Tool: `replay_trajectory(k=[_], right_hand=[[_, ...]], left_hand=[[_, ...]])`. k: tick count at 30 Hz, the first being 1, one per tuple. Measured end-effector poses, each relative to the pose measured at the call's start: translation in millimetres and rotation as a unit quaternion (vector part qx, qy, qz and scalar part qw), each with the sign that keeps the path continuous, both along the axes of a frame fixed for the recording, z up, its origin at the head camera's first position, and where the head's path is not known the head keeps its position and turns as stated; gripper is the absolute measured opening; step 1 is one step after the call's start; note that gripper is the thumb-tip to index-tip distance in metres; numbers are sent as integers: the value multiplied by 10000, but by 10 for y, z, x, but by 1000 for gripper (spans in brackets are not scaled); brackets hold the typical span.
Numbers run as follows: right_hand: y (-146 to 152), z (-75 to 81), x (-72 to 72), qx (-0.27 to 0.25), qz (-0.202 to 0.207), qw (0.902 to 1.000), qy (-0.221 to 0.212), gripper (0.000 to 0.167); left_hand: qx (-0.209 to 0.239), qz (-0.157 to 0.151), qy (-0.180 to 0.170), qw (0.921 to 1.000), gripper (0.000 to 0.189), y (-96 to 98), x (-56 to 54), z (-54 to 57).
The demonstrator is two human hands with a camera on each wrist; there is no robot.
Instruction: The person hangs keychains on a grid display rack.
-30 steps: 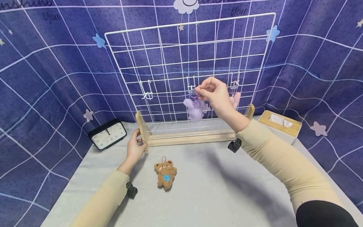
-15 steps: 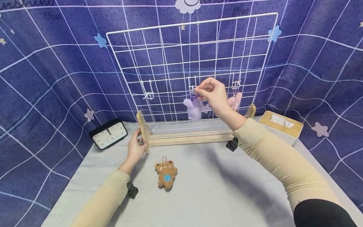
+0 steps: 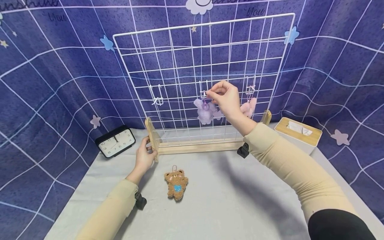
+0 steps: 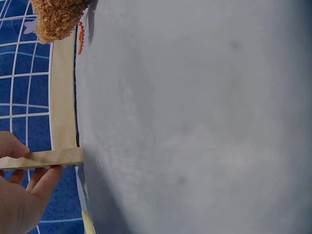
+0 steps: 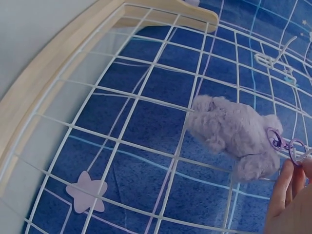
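Note:
My right hand (image 3: 226,100) pinches the purple ring (image 5: 291,148) of a fluffy lilac plush keychain (image 3: 204,114). The plush hangs in front of the white wire grid (image 3: 180,70), and its ring overlaps the middle hook (image 3: 202,93) in the head view. My left hand (image 3: 144,159) grips the grid's left wooden foot (image 4: 53,158), thumb on one side and fingers on the other. A pink plush keychain (image 3: 248,108), partly hidden by my right wrist, hangs from the right hook (image 3: 250,89). A brown bear plush keychain (image 3: 176,185) lies on the table.
On the grid's left side is another white hook (image 3: 157,100) with nothing hanging from it. A black-framed clock (image 3: 116,142) stands at the left, and a wood-topped tissue box (image 3: 298,130) at the right. A blue patterned curtain (image 3: 60,83) surrounds the back.
The lilac plush has risen slightly and turned at the middle hook, with my right hand still pinching its ring. My left hand keeps its grip on the wooden foot.

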State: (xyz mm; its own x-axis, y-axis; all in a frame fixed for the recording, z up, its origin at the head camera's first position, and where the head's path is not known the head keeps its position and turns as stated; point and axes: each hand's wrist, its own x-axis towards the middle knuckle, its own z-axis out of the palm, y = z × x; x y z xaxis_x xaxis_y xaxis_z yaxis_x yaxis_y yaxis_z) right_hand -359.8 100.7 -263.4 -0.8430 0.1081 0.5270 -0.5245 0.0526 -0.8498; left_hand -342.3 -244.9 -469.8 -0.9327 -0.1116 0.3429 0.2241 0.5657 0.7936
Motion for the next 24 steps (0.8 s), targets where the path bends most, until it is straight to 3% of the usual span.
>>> replay_trajectory(k=[6,15,24], right_hand=[[3,-18,-17,47,-104,9999,15,14],[63,-65,-6,-125,102,9999,37,13],[142,-183,58,232,228,9993,188,22]], left_hand=[[10,-7,9,10000,72,-1,0,-2],[-10,-1,-60,10000,72,15,-2,14],[5,43,-214,9998,72,23,18,26]])
